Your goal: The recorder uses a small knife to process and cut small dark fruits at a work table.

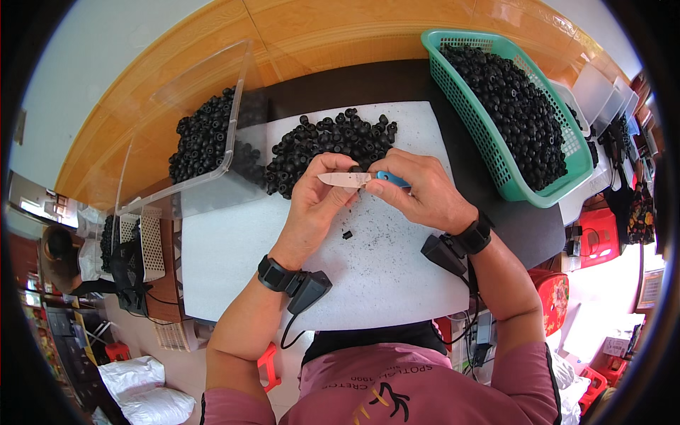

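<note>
We hold the knife (343, 180) in the right hand (425, 185), fingers closed around its blue handle, with the blade pointing left across the fingers of the other hand. The left hand (316, 191) is narrowed to a pinch on a small black part (355, 169), which sits at the upper edge of the blade between the two hands; its shape is largely hidden by the blade and fingertips. This grip presumably keeps the part steady while the short hold on the knife allows fine control of the edge. Both hands work just in front of the pile of black parts (333, 134), probably so that each piece is within easy reach. The pile lies on a white sheet (241, 262) spread over the dark bench (528, 237); the pale surface likely makes dark pieces easy to see and catches the black specks (386, 221) scattered below the hands. One loose black piece (347, 234) lies among them. We note the clear bin (170, 190) at the left and the green basket (464, 106) at the far right, both holding many black parts; their positions flank the sheet, which appears to leave the middle for handwork.
</note>
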A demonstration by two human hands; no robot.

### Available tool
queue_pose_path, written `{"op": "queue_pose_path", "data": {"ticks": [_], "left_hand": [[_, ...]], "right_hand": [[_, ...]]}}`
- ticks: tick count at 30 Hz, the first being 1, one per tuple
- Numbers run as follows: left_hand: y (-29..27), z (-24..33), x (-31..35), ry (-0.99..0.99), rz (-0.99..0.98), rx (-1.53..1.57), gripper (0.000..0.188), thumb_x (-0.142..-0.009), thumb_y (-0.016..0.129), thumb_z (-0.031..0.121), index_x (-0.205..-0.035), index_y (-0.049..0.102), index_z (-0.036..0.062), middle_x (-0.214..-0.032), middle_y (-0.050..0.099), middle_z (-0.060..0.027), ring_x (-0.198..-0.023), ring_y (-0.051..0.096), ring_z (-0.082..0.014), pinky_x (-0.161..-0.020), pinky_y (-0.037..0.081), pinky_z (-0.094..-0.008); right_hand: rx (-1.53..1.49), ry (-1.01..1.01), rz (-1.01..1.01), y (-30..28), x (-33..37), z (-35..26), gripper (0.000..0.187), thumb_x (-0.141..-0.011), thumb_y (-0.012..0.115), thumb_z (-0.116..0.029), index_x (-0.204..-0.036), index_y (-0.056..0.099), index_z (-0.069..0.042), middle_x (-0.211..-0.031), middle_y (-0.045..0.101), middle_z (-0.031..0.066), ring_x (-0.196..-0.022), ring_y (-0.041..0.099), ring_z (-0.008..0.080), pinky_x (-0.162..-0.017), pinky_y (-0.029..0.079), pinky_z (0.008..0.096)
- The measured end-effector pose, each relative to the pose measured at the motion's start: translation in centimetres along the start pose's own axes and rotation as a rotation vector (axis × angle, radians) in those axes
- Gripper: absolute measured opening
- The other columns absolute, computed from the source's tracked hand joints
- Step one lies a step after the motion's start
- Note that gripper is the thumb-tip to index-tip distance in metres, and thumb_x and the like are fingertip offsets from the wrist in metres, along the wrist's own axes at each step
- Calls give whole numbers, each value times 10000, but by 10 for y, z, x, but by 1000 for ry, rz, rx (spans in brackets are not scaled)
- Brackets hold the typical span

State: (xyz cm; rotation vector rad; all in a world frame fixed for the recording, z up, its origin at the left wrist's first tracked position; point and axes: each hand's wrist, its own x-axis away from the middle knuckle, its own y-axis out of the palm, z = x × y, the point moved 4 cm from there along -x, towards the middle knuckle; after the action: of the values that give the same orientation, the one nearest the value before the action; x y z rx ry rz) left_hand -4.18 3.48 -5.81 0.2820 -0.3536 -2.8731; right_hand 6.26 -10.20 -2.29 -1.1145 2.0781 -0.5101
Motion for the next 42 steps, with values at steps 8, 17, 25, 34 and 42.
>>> {"op": "queue_pose_path", "data": {"ticks": [8, 17, 25, 34, 42], "left_hand": [[12, 4, 2, 36, -77, 27, 225, -927, 598, 124, -1130, 530, 54, -982, 563, -1, -871, 531, -69, -783, 452, -232], [11, 1, -1, 3, -39, -48, 232, -911, 615, 116, -1119, 534, 52, -986, 564, -9, -836, 528, -83, -772, 448, -247], [8, 2, 0, -7, -27, -53, 216, -921, 601, 128, -1113, 544, 49, -1011, 568, -11, -838, 532, -94, -773, 448, -246], [-3, 68, -8, 244, 23, 790, 359, -973, 507, 137, -1291, 464, -25, -1296, 541, -155, -1135, 579, -210, -954, 498, -333], [-19, 81, -3, 193, 82, 315, 343, -970, 507, 111, -1285, 485, -23, -1284, 552, -164, -1002, 636, -207, -817, 548, -311]], "right_hand": [[-108, 164, 70, 1, -1, 24, 273, -899, 636, -279, -922, 641, -7, -792, 635, 113, -686, 598, 256, -611, 459, 327], [-439, 311, -75, 7, 2, 10, 282, -899, 657, -299, -929, 630, -20, -759, 568, 4, -724, 489, 66, -636, 432, 241], [-592, 356, -100, 6, 0, 8, 247, -920, 622, -265, -939, 629, -19, -773, 589, 4, -727, 484, 58, -643, 421, 235], [-415, 442, 12, 2, 4, 21, 225, -911, 599, -234, -917, 629, -11, -749, 570, -11, -685, 453, 52, -603, 383, 224], [-414, 372, 63, -4, -1, 19, 245, -925, 556, -221, -932, 634, 12, -779, 598, 8, -725, 479, 56, -648, 399, 229]]}}
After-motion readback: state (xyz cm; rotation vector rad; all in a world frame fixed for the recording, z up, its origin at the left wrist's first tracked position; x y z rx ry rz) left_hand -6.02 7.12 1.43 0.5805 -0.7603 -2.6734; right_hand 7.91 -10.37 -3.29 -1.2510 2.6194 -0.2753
